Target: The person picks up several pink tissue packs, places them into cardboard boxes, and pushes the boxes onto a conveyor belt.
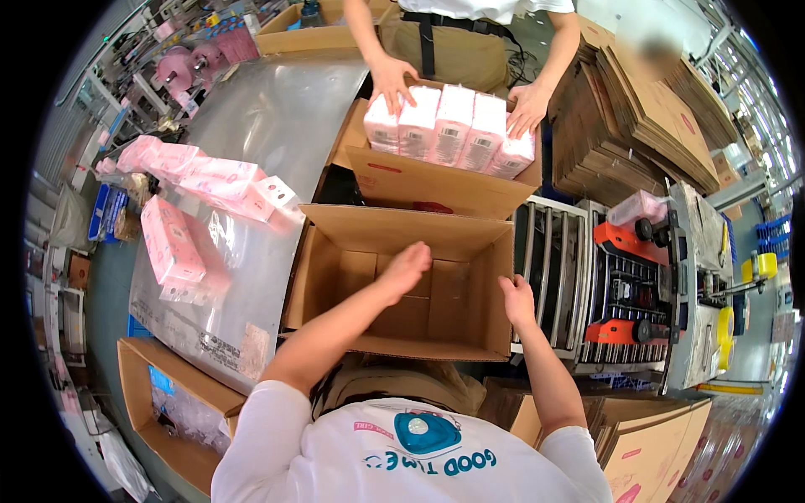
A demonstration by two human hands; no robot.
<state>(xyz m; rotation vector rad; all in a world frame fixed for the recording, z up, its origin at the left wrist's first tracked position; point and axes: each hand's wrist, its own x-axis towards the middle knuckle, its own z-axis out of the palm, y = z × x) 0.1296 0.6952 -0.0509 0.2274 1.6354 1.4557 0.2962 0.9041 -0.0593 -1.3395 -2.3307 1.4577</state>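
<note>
- Clearly, the left hand (408,270) is narrow, its fingers folded in and slightly blurred; nothing shows in its grasp, though I cannot tell what the palm hides.
- The right hand (517,300), at the left one's 3 to 4 o'clock, has its fingers curled beside the carton's right rim; whether it pinches that edge, I cannot tell.
- Directly beneath the left hand and at the right hand's 9 o'clock sits the cardboard carton (461,230), upright and bare inside, its long axis running from 9 to 3 o'clock.
- The key relation is sideways: the lone pink film-wrapped pack (172,243) lies well apart, at the left hand's 9 o'clock, on the metal table (277,92). Its long axis runs roughly 11 to 5 o'clock, and the left hand is clearly nearer.
- At 10 o'clock, a row of pink packs (222,183) slants from 10 to 4 o'clock.
- Beyond the carton, at 12 to 1 o'clock, a packed carton (457,191) holds five upright packs (453,121) between a co-worker's hands (528,107).
- At the right hand's 3 o'clock lies the roller conveyor (560,277).
</note>
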